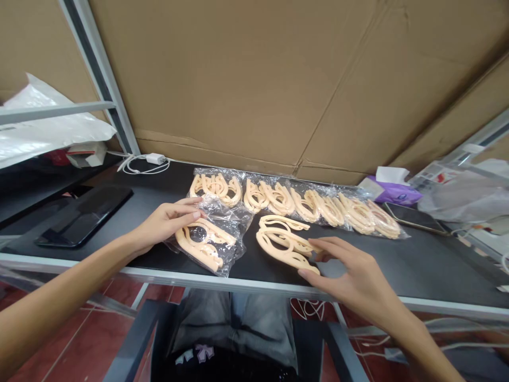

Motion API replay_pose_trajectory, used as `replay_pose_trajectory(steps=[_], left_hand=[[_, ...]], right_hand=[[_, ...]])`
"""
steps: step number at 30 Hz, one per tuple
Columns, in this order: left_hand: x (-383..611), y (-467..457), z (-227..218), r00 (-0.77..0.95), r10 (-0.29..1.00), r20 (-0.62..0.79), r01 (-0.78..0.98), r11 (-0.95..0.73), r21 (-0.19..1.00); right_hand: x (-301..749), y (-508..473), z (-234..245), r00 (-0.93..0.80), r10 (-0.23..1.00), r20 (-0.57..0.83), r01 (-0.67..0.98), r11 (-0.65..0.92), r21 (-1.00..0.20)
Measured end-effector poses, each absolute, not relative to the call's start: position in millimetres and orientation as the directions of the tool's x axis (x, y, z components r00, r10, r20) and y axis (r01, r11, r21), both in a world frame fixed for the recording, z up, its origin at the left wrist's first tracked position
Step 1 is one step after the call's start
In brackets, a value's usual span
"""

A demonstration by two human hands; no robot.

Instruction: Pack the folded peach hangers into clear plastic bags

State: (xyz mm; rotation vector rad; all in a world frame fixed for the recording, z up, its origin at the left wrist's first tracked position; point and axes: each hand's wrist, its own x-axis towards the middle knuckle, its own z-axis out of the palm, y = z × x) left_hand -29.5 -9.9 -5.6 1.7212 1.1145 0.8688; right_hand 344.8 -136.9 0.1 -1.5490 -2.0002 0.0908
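My left hand [167, 223] rests on a clear plastic bag [214, 239] holding cream plastic hangers, fingers pinched at the bag's upper edge. My right hand [353, 276] reaches to a loose stack of cream hangers [282, 239] lying bare on the black table [417, 260]; its fingertips touch the stack's right end and near edge, fingers spread and curved. Behind both lies a row of bagged hangers [302, 204] stretching from the centre to the right.
A black flat device [85, 215] lies at the left, a white charger with cable [153, 159] behind it. A purple tissue pack [392, 191] and a phone [417, 217] sit at the right. Cardboard [278, 79] backs the table. A metal shelf post [99, 69] stands left.
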Motion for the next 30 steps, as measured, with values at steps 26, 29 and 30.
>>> replay_pose_trajectory(steps=[26, 29, 30], left_hand=[[-27, -11, -12, 0.410, 0.904, 0.125, 0.346, -0.280, 0.895], [-28, -10, -16, 0.449, 0.880, 0.152, 0.417, -0.357, 0.836], [-28, -10, -17, 0.456, 0.875, 0.164, 0.442, -0.382, 0.812]], right_hand=[[219, -83, -15, -0.230, 0.733, 0.640, 0.773, 0.538, -0.337], [219, -73, -15, -0.233, 0.681, 0.694, 0.758, 0.574, -0.309], [218, -70, -15, -0.234, 0.688, 0.687, 0.769, 0.563, -0.303]])
